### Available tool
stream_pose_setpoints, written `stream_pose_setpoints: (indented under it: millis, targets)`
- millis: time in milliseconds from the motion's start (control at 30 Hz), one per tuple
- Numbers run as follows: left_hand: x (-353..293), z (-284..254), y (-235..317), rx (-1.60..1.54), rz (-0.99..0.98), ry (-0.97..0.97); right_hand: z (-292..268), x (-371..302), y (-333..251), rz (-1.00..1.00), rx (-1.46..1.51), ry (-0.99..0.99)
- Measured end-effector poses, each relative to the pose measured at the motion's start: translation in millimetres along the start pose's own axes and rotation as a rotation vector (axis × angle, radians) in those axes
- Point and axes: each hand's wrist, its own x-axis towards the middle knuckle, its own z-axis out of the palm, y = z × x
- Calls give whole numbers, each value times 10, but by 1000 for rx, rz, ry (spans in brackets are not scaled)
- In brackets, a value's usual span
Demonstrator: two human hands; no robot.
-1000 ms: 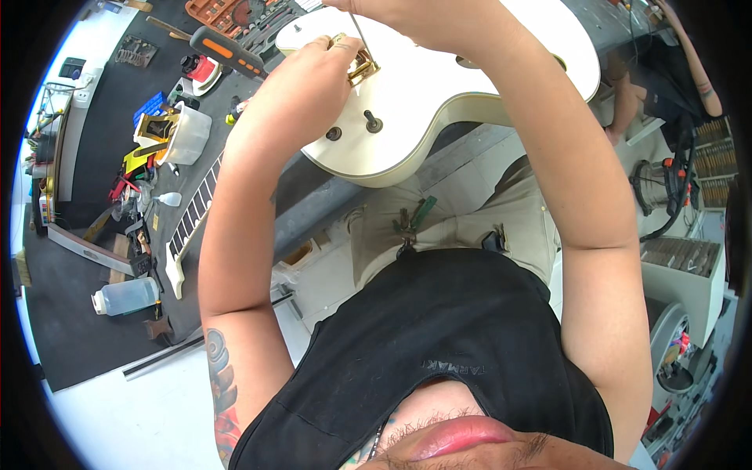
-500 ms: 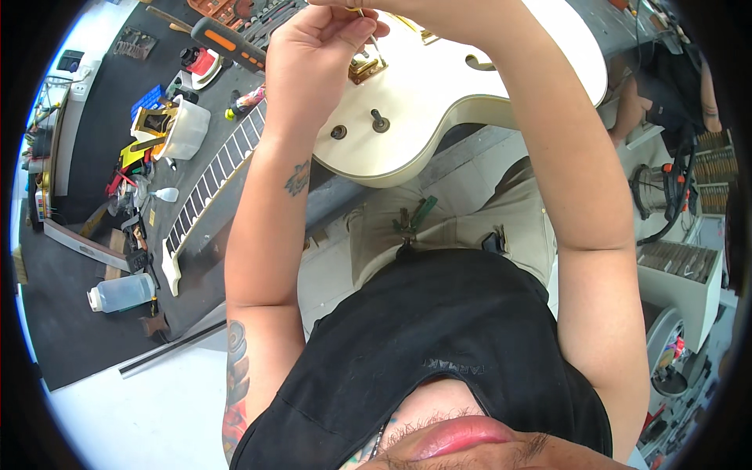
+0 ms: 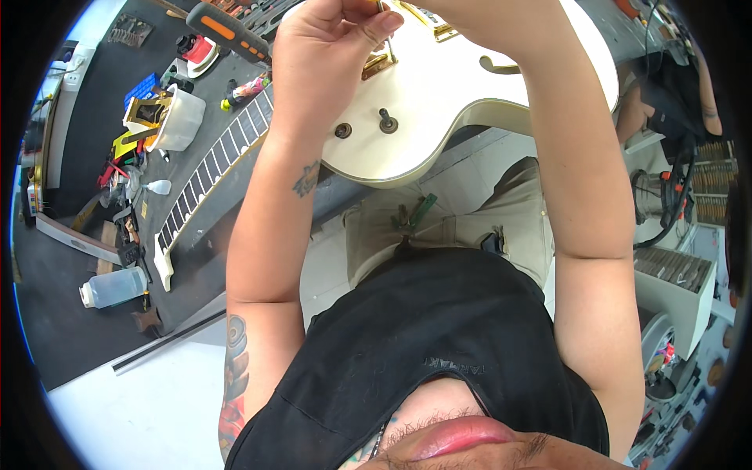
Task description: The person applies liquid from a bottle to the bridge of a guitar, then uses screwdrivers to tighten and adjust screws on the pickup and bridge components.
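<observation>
A cream-white guitar body (image 3: pixel 439 86) lies on the bench at the top, with gold hardware and a cut-out sound hole. My left hand (image 3: pixel 337 39) is closed over it, thumb and fingers pinching a thin metal shaft (image 3: pixel 391 47) that points down beside the gold bridge piece (image 3: pixel 377 66). The upper end of the shaft is hidden by the fingers and the picture edge. My right hand (image 3: pixel 470 17) reaches in above the body from the right; its fingers are cut off by the top edge. A dark control post (image 3: pixel 388 121) stands up from the body near my left wrist.
A bound guitar fretboard neck (image 3: pixel 205 186) lies left of my forearm. Beyond it are a white plastic tub (image 3: pixel 186 117) of parts, a clear bottle (image 3: pixel 117 287) and an orange-black tool handle (image 3: pixel 227 33). Another person (image 3: pixel 666 102) is at the far right.
The view has shifted slightly, and my left hand sits a little further right over the guitar body. The pinch on the thin metal shaft stays the same.
</observation>
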Motion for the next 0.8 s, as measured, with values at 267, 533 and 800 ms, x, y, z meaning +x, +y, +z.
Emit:
stream_pose_setpoints:
  millis: [267,533,800]
  targets:
    - [-75,70,79,103,-143,70,16,19,-78,-27,-329,9]
    - [-69,35,91,128,-102,8,-48,66,-122,-49,-148,-9]
    - [-53,11,122,97,-35,12,157,240,-728,418,-194,18]
